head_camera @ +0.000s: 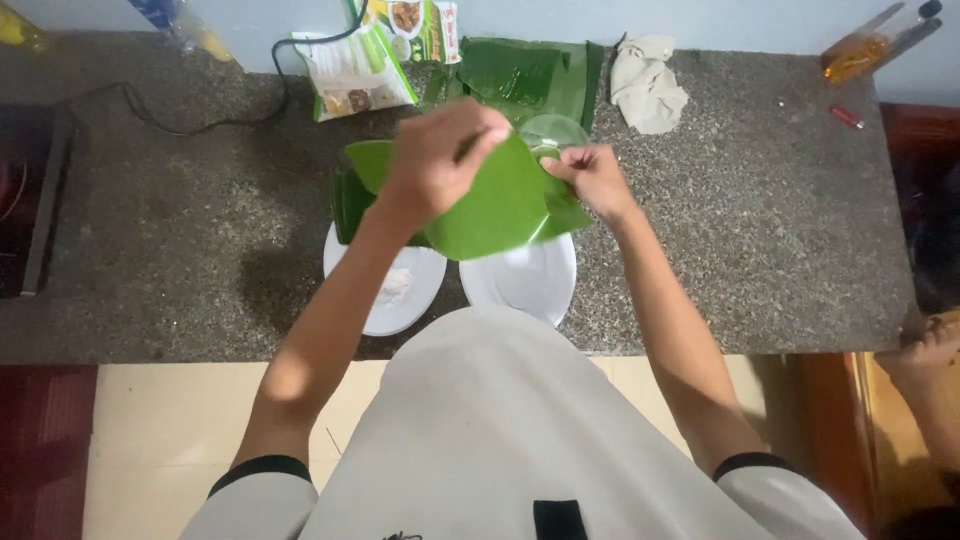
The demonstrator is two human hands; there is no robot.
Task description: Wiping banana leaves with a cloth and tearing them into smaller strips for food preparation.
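A round-cut green banana leaf piece (500,205) is held up over the counter by both hands. My left hand (435,160) grips its upper left part, fingers curled over the top edge. My right hand (592,178) pinches its right edge. Below the leaf sit two white plates, the left plate (395,295) with a small white heap on it, the right plate (530,280) partly hidden. A clear glass bowl (555,132) shows just behind the leaf. More green leaf pieces (350,200) lie stacked under my left hand.
Folded banana leaves (520,75), two food packets (355,70), a crumpled beige cloth (645,85) and a black cable (200,125) lie at the back of the speckled stone counter (760,230). An oil bottle (870,45) lies far right. Another person's hand (925,345) is at the right edge.
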